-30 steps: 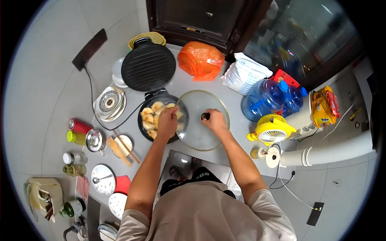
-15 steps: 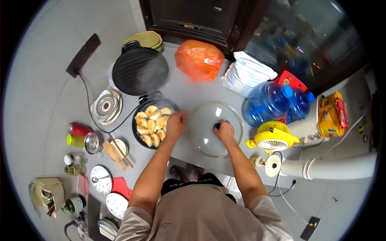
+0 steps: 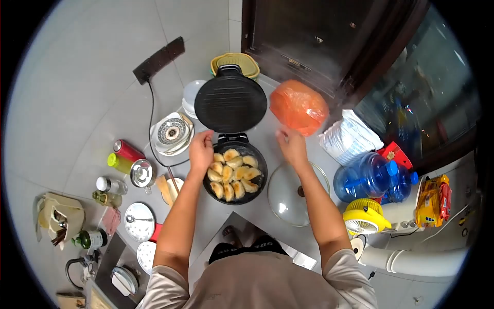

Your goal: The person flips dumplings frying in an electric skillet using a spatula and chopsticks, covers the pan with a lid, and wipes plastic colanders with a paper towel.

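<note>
An electric pan (image 3: 262,188) holds several browned dumplings (image 3: 237,175), and its round black ridged upper plate (image 3: 230,103) stands raised behind it. My left hand (image 3: 201,153) hovers at the pan's upper left edge, just below the raised plate. It looks empty, with the fingers loosely bent. My right hand (image 3: 293,148) is above the counter to the right of the pan, near the lower edge of an orange plastic bag (image 3: 298,105). Its fingers are slightly apart, with nothing visible in them. Beneath my right forearm lies a glass lid (image 3: 283,198) with a dark knob.
Stacked plates (image 3: 172,134) and a power cord (image 3: 153,110) lie left of the pan. Bottles, a glass kettle (image 3: 141,173) and a spoon on a plate (image 3: 139,221) stand further left. Blue water jugs (image 3: 360,177) and a yellow fan (image 3: 365,219) are at right.
My right hand has let go of the glass lid's knob and moved up beside the orange bag. My left hand has gone from the pan's right side to its upper left. The view has shifted.
</note>
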### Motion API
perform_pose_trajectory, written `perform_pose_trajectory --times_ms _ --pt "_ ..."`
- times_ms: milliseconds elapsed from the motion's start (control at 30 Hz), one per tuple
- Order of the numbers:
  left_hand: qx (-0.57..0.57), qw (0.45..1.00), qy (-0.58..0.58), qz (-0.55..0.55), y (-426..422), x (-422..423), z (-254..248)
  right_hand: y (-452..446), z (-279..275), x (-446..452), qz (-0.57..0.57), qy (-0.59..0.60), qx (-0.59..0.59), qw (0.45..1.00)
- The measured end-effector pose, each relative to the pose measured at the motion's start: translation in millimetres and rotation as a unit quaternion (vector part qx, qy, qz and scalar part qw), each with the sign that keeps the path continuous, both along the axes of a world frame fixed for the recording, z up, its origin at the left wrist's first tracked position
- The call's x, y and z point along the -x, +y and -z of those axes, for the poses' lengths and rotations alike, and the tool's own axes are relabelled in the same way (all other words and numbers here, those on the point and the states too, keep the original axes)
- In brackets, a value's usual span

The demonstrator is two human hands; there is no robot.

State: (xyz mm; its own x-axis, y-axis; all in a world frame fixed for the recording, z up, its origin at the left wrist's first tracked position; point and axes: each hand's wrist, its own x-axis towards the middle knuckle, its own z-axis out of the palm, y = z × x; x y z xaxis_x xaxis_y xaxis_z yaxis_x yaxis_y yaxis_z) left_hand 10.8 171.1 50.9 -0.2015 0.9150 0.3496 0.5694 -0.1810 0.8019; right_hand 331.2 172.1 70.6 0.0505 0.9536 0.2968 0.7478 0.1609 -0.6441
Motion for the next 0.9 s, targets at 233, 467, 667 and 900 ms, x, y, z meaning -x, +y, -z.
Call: perform_pose_trajectory --times_ms 233,467,667,900 --pt "-0.050 0.998 0.022 -0.042 69 39 -48 143 -77 96 -0.067 -0.014 -0.161 0.985" --pt "-0.050 0.997 0.028 -0.045 75 32 -62 225 -109 138 -0.078 -0.120 0.061 0.988" --pt "-0.057 0.996 -0.033 -0.058 38 42 -57 142 -126 123 -0.137 -0.054 0.009 0.989" --pt "-0.042 0.994 -0.080 -0.060 -40 61 -12 -83 -48 116 -0.223 -0.111 -0.138 0.959"
